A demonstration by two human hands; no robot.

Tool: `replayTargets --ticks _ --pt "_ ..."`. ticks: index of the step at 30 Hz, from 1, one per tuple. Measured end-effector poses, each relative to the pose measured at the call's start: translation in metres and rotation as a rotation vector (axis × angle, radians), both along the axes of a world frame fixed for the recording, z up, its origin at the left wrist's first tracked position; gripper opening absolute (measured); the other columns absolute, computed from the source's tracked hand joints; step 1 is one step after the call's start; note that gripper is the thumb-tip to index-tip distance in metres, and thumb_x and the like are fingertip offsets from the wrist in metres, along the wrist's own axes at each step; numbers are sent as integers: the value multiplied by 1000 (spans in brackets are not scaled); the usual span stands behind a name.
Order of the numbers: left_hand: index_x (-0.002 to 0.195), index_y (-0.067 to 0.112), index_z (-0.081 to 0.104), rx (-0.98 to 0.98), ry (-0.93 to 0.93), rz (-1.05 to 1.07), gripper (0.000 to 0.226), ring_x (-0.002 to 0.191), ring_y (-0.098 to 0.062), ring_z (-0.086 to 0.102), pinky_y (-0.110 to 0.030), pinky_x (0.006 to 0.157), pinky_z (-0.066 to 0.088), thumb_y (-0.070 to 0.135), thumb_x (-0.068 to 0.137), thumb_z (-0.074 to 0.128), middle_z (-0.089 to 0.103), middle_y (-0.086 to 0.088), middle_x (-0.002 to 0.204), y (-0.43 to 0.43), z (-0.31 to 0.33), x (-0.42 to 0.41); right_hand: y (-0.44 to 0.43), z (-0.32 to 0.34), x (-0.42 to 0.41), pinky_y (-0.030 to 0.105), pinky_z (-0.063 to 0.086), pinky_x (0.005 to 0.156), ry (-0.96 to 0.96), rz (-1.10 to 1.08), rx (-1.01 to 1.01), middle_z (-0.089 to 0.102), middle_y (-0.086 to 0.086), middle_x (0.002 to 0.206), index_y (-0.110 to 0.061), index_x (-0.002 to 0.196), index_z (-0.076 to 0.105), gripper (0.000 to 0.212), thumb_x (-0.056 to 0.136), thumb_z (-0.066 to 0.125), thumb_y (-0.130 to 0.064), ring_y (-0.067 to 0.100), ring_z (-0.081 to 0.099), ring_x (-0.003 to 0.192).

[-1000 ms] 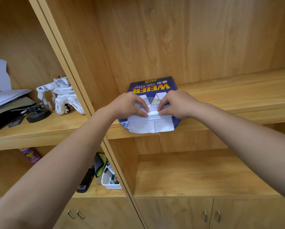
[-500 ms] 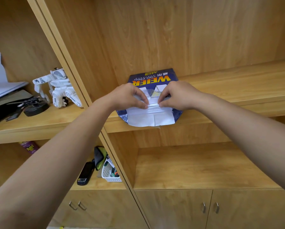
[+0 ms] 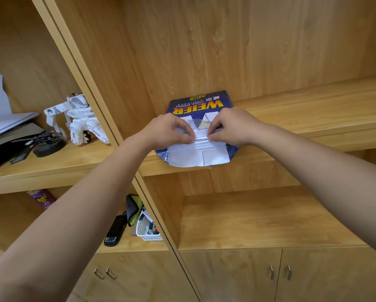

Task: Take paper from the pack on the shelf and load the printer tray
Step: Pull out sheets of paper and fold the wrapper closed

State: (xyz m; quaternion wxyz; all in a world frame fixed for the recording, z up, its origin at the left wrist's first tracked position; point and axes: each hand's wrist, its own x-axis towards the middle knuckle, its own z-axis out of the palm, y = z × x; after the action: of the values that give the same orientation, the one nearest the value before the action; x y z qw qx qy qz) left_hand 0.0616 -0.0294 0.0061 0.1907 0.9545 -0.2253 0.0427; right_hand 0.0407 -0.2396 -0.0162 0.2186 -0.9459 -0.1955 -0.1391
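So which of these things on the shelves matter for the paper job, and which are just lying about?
In the job: pack; left hand and right hand, both pinching at its open end.
Lying about: toy robot, basket, handset, spray can.

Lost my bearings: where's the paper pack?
Head view, centre: the paper pack lies on the right bay's shelf, by the divider, under left hand and right hand.

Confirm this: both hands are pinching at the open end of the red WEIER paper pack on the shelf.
Wrong colour: the head view shows the paper pack is blue, not red. The left hand and right hand do pinch at its open end on the shelf.
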Motion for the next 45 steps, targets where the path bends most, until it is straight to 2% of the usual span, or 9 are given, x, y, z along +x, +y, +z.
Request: replayTargets --ticks 6,10,16,21,27,33,37,40,45 --pt "90 35 80 25 -17 21 15 100 -17 60 -40 87 48 43 77 81 74 8 101 -2 -2 -3 0 -1 -1 27 43 71 -12 7 -8 76 -8 94 -24 89 79 15 83 65 -24 12 56 85" --pt "90 34 80 23 -26 31 17 105 -17 60 -42 90 48 43 77 82 73 8 103 -3 -2 -4 0 -3 0 30 48 74 -14 12 -9 76 -8 93 -25 87 79 15 83 64 -24 14 61 89" --pt "91 33 80 20 -2 20 15 106 -16 59 -43 92 48 41 79 81 73 9 105 -4 0 -5 0 -4 0 29 46 75 -25 6 3 76 -8 93 -23 87 80 17 82 63 -23 14 61 91" --pt "91 32 80 13 15 16 14 103 -16 58 -43 90 48 40 80 81 72 11 102 -4 0 -5 0 -5 1 28 44 72 -46 6 -2 76 -7 93 -22 87 80 19 82 61 -21 16 62 92" --pt "89 34 80 11 11 13 15 119 -12 58 -42 99 46 43 77 81 73 15 107 -1 -2 -3 1 -6 2 26 37 66 -61 12 -14 77 -5 88 -21 85 79 21 82 58 -20 18 63 86" --pt "87 34 80 1 -14 26 12 116 -11 59 -41 98 47 43 79 80 74 15 104 0 -5 -1 -1 -6 2 30 45 66 -75 6 -48 76 -1 88 -19 85 78 22 86 56 -23 22 64 86" --pt "91 32 81 -7 -33 29 13 114 -8 59 -34 94 46 41 83 77 74 16 104 -1 -6 -3 0 -7 1 34 49 72 -92 7 -63 76 1 91 -17 86 76 23 88 55 -25 24 64 88" --pt "93 31 80 6 -75 22 13 112 -7 60 -30 91 45 40 86 74 74 17 103 -1 -7 -5 -1 -8 0 32 47 72 -78 8 -33 76 -4 93 -21 88 77 22 88 56 -28 20 64 90" --pt "94 30 79 -5 -130 -11 12 119 -14 60 -42 96 48 38 89 72 74 10 109 0 -13 -8 -4 -11 -4 28 46 79 -52 19 32 75 -11 104 -24 95 79 18 87 63 -28 13 63 101"
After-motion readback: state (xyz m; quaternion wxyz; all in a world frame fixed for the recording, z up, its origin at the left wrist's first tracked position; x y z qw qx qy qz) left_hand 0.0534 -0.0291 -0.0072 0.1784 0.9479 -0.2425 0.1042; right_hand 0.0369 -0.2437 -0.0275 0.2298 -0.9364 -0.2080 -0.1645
